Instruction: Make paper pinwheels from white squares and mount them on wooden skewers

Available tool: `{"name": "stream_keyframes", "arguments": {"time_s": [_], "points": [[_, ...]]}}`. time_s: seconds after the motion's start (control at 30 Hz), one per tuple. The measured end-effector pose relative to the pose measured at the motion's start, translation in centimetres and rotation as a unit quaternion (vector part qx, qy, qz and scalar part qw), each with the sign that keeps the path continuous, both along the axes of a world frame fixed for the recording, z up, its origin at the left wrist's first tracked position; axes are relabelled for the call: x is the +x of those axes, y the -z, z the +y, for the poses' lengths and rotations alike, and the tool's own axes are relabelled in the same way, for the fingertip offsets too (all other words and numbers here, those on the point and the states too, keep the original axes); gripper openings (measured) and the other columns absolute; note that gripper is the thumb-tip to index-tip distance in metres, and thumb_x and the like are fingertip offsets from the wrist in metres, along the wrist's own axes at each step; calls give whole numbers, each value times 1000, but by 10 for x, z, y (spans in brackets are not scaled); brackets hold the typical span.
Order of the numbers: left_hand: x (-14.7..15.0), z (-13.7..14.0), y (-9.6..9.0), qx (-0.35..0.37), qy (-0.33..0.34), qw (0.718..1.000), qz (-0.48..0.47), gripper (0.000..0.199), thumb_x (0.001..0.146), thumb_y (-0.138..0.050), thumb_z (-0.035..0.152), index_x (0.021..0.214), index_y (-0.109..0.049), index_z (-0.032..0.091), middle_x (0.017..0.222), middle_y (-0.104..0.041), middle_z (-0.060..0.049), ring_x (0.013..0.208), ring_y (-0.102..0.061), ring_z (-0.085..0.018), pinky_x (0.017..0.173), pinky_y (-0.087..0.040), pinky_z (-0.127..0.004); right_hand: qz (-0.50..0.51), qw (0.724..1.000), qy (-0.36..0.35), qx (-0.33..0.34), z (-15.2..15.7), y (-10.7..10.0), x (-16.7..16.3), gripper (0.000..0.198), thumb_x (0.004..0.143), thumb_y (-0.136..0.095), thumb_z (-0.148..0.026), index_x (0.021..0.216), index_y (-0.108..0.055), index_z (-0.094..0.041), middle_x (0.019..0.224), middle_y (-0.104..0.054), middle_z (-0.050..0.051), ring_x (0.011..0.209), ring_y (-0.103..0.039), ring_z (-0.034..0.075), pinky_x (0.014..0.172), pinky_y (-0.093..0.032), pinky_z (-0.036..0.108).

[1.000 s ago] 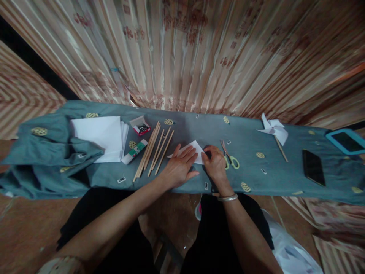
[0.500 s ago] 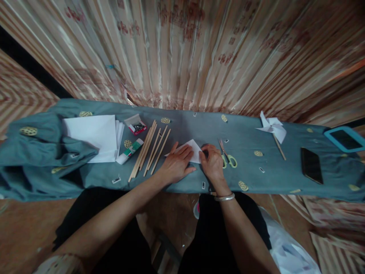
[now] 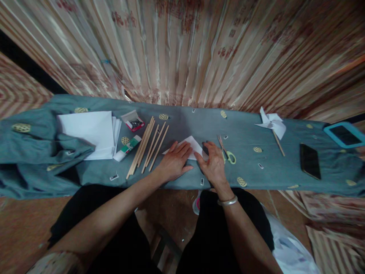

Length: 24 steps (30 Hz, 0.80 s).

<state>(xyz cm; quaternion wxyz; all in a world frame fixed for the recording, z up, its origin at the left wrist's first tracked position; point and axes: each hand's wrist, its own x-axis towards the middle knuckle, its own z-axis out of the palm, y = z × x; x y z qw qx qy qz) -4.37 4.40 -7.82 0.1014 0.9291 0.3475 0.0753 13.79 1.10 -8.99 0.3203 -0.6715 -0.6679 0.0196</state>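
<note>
A white sheet of paper [image 3: 194, 144], folded to a triangle, lies on the cloth in front of me. My left hand [image 3: 175, 160] rests flat over its left part, fingers stretched out and thumb apart. At its right corner is my right hand [image 3: 212, 161], fingers spread, thumb and fingertips by the paper's edge; it wears a silver bangle [image 3: 227, 201] at the wrist. Scissors with green handles [image 3: 230, 156] lie just right of that hand. Left of my left hand are several wooden sticks [image 3: 155, 148].
Farther left are a green-and-white box [image 3: 127, 148], an open red box [image 3: 134, 122] of small pins and a paper stack [image 3: 88, 133]. On the right lie a paper pinwheel [image 3: 272, 123], a black phone [image 3: 310, 160] and a blue-framed device [image 3: 345, 134]. A curtain [image 3: 182, 57] hangs behind the table.
My right hand's fingers have opened from a curled pinch at the paper's right corner to a spread position. My left hand stays flat on the paper. The view has shifted slightly.
</note>
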Motion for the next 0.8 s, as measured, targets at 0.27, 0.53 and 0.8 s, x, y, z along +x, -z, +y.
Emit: {"name": "stream_keyframes", "arguments": {"time_s": [0.27,0.53,0.8], "points": [[-1,0,4,8,4,1000,2,64,95,-48,51,141,-43,6,152,-41,-20,146,-30,-29,121,-17,-49,-45,998,38,-28,-14,5,-14,65,89,-53,-54,132,-53,-6,139,-52,26,129,-48,36,103,-39,54],[-3,2,17,23,11,999,-24,71,94,-44,58,143,-41,8,154,-38,-20,147,-28,-30,120,-18,-51,-51,997,40,-35,-18,10,-14,65,91,-51,-53,139,-46,-9,145,-44,26,136,-40,36,107,-32,56],[-4,2,12,15,12,1000,-22,75,93,-44,59,144,-40,4,154,-36,-22,147,-28,-31,120,-18,-50,-78,992,101,-19,-40,12,24,53,94,-46,-38,141,-42,-14,148,-40,24,140,-34,36,107,-31,60]]}}
